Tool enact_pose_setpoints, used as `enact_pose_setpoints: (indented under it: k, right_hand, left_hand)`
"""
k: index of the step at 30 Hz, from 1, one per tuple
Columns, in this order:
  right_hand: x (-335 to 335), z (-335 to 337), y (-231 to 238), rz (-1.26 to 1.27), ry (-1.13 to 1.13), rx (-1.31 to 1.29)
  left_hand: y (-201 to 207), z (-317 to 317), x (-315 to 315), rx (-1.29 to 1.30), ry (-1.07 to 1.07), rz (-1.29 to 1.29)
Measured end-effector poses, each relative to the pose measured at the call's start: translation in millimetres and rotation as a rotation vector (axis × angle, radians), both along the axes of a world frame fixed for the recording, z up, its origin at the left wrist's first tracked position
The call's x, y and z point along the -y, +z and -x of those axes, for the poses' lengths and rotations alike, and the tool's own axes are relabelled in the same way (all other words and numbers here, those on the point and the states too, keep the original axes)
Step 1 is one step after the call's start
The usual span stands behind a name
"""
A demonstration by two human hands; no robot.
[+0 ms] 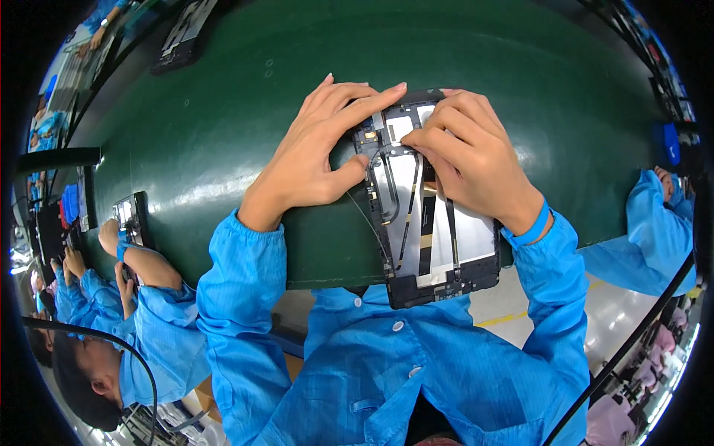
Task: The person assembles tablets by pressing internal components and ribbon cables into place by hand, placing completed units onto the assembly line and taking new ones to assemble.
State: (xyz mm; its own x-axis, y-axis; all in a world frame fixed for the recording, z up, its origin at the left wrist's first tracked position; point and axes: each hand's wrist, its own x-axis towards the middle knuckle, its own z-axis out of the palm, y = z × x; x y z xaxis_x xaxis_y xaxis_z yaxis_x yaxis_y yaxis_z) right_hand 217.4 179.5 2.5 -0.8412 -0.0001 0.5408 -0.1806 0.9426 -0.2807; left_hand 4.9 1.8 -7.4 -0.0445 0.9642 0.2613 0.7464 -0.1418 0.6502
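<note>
An opened tablet (pixel 405 223) with its back off lies tilted on the green table, its lower end jutting past the near edge. Silver plates, black flex cables (pixel 409 215) and small boards show inside it. My left hand (pixel 316 149) grips its upper left corner, thumb against the left side and index finger stretched along the top edge. Over the upper right part, my right hand (pixel 468 149) has thumb and index finger pinched together at the top end of the cables. Whatever sits between those fingertips is too small or hidden to make out. A blue band (pixel 537 225) circles my right wrist.
The green table (pixel 223 149) curves around. Another opened device (pixel 182 37) lies at the far left. On the left, a co-worker in blue (pixel 160 312) handles a similar device (pixel 132 215); another blue sleeve (pixel 647 230) rests at the right edge. A thin wire (pixel 364 215) runs beside my tablet.
</note>
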Motion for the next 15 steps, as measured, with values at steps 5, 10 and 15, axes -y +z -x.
enact_pose_setpoints:
  k: [5, 10, 15]
  right_hand:
    - [2.4, -5.7, 6.1, -0.167, 0.007, 0.005]
    - [5.6, -7.9, 12.1, -0.164, 0.03, -0.011]
    - [2.8, -5.4, 9.6, -0.104, 0.003, -0.034]
  left_hand:
    - [-2.5, -4.5, 0.2, -0.049, 0.007, -0.016]
    - [-2.4, -6.2, -0.5, -0.067, 0.017, -0.021]
    - [-2.6, -4.8, 1.2, -0.048, 0.025, -0.016]
